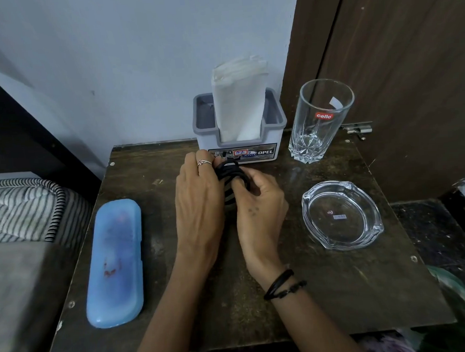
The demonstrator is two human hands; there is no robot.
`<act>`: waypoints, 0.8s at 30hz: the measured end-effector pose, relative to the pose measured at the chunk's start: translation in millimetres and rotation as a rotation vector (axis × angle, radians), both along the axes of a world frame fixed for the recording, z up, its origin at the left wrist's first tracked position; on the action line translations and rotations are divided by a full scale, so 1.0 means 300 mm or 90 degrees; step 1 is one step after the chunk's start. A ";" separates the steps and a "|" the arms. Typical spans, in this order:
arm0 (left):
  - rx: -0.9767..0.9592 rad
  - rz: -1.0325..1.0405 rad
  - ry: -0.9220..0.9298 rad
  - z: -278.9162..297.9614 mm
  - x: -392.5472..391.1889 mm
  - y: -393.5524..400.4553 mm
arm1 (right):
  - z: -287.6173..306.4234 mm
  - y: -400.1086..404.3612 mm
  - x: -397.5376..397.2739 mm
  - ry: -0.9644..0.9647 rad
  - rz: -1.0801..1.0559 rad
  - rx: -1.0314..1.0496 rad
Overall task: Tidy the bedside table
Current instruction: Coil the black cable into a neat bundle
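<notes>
- Here, the dark, scuffed wooden tabletop (328, 292) fills most of the view; its near edge is partly covered by the person's forearms.
- A long pale-blue plastic case (114, 264), closed, lies along the left side.
- A grey plastic holder (275, 146) with white folded napkins (238, 104) stands at the back edge.
- A tall clear drinking glass (320, 121) stands upright to its right.
- A clear glass ashtray (342, 215) sits at the right.
- The left hand (197, 205) and right hand (260, 212) are pressed close together at the centre, both gripping coiled black cord or bands (232, 175); most of it is hidden between them.
</notes>
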State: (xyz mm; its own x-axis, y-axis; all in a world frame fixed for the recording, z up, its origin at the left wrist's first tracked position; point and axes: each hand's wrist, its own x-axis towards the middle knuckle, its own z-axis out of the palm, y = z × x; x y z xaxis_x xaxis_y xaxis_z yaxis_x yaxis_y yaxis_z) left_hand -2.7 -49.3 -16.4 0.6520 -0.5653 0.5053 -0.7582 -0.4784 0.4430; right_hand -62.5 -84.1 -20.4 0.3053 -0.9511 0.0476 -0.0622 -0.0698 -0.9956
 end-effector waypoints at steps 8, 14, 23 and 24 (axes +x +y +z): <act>-0.014 0.022 0.083 0.009 0.024 0.009 | 0.021 0.018 0.016 -0.182 -0.013 0.095; -0.071 0.061 0.163 0.005 0.047 0.020 | 0.022 0.011 0.021 -0.211 0.080 0.143; -0.111 0.021 0.287 -0.001 0.031 0.018 | -0.020 0.008 0.050 -0.270 0.024 0.260; -0.109 0.019 0.298 0.000 0.028 0.016 | -0.027 0.005 0.053 -0.275 0.030 0.291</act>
